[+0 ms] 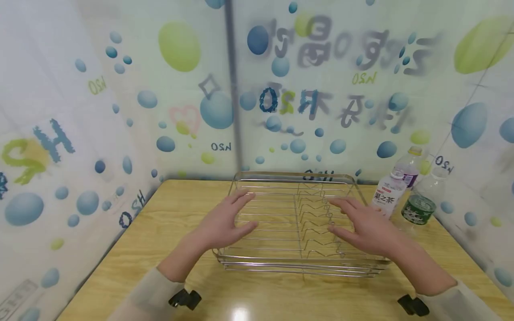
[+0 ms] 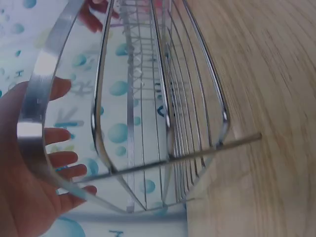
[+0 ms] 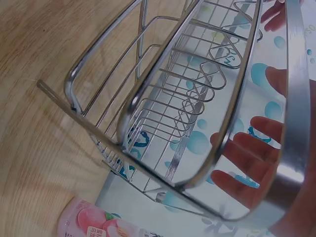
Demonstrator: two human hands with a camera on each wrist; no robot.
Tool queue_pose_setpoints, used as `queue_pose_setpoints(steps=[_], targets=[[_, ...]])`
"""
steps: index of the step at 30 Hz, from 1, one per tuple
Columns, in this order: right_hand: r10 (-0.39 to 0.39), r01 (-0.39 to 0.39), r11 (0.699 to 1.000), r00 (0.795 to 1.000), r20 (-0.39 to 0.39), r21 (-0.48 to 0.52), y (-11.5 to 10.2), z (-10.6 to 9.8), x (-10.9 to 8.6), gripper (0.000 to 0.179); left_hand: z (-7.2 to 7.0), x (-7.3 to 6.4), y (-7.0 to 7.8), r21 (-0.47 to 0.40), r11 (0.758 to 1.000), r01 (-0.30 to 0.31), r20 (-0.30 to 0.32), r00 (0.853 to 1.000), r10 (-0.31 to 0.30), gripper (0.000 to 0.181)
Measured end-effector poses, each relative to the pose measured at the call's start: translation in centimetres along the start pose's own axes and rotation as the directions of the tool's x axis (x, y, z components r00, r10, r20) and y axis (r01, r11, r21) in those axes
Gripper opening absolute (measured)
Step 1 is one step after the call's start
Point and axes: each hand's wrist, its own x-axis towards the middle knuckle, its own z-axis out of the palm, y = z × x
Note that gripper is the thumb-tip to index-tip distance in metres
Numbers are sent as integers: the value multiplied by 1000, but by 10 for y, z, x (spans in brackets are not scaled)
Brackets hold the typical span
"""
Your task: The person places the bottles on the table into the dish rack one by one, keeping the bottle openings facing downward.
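A wire dish rack [image 1: 297, 260] of shiny metal stands on the wooden table, with a row of zigzag plate dividers [image 1: 317, 232] right of its middle. My left hand [image 1: 226, 220] hovers at the rack's left side, fingers and thumb spread and nothing in them. At the right side my right hand [image 1: 371, 225] mirrors it, its fingers reaching inward past the rim. In the left wrist view, the flat top rim [image 2: 34, 103] crosses in front of the left hand [image 2: 19, 163]. The right wrist view has the right hand [image 3: 252, 158] behind the rim too, fingers loosely extended.
Beyond the right hand stand a bottle with a white and pink label [image 1: 387, 196], a purple-labelled bottle [image 1: 410, 174] and a green-labelled clear bottle [image 1: 419, 207]. Patterned curtains [image 1: 192, 102] border the table [image 1: 132, 276] at the back and sides.
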Motion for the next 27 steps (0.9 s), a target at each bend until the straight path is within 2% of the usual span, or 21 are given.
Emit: queue_pose_setpoints(steps=[5, 10, 13, 21, 24, 27], targets=[[-32, 35, 998, 998, -61, 50, 4, -2, -5, 61, -2, -10, -20, -129, 991, 21, -110, 993, -35, 62], [-33, 40, 997, 995, -98, 73, 8, -5, -8, 57, 1, -20, -38, -207, 977, 46, -135, 988, -75, 54], [-9, 16, 997, 995, -100, 72, 9, -7, -11, 57, 4, -24, -45, -270, 960, 73, -113, 988, -107, 50], [47, -38, 995, 995, -93, 96, 15, -10, -18, 56, 13, -29, -54, -439, 879, 185, -9, 978, -210, 44], [47, -35, 993, 994, -98, 114, 18, -11, -21, 56, 17, -31, -58, -486, 853, 190, 11, 977, -211, 43], [50, -36, 991, 993, -104, 132, 22, -12, -24, 56, 21, -33, -63, -552, 814, 180, 25, 980, -199, 43]])
